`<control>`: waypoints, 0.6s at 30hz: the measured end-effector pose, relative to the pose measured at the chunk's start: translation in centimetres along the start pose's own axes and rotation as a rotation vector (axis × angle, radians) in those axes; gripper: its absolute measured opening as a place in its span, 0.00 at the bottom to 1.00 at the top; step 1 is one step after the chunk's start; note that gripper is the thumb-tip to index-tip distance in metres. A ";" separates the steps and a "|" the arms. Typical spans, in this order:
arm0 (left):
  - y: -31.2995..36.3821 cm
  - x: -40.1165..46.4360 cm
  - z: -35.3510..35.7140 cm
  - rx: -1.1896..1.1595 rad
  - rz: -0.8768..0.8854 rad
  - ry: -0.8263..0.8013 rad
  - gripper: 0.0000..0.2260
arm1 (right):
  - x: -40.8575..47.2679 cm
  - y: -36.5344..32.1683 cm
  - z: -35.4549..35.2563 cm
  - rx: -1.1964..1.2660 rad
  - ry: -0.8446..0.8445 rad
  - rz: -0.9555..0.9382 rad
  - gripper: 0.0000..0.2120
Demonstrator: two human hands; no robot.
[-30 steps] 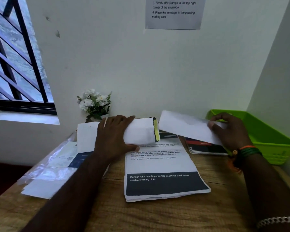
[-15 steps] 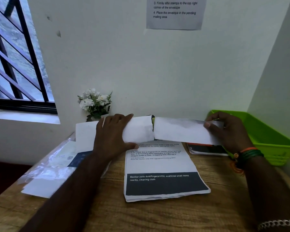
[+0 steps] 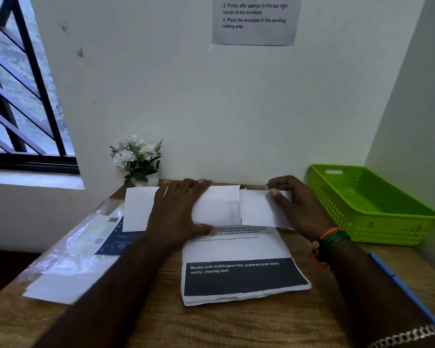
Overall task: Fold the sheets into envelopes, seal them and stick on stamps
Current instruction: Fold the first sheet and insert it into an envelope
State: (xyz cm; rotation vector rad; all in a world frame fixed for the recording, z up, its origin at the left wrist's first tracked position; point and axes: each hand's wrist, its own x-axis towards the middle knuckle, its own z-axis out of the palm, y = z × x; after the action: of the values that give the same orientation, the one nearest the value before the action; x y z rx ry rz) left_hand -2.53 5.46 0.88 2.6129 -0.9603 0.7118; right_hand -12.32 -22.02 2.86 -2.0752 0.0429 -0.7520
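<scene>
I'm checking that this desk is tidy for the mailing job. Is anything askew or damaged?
Nothing looks damaged. The printed stack lies slightly skewed to the desk edge, with its bottom sheets unevenly aligned. The plastic sleeve of papers at left is angled and seems to overhang the desk's left edge. The green basket sits upright.

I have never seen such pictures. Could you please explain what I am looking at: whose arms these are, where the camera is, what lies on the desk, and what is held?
No machine here: a person wears one wide camera on the head, looking down at their own two arms. The left hand lies flat on a white envelope, pressing it down. The right hand pinches a folded sheet at the envelope's right end. Under them on the wooden desk lies a stack of printed pages. At the left are papers in a clear plastic bag, behind them a small white flower plant. At the right stands a green basket. A notice with steps hangs on the wall.
</scene>
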 end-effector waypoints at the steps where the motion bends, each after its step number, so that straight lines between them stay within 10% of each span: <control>1: -0.1 0.0 -0.1 0.002 -0.007 0.007 0.49 | 0.1 0.2 0.2 0.027 0.022 0.033 0.09; 6: -0.1 -0.1 -0.3 0.005 -0.023 0.030 0.48 | 0.6 1.1 0.4 0.133 0.285 0.275 0.10; 18: 0.0 0.0 0.0 0.005 -0.026 0.023 0.48 | -1.1 -0.4 3.3 0.144 0.131 0.212 0.07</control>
State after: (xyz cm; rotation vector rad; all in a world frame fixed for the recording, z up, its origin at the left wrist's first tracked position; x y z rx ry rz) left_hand -2.54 5.45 0.86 2.6113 -0.9176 0.7371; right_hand -11.63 -19.00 1.26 -1.8483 0.2706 -0.7368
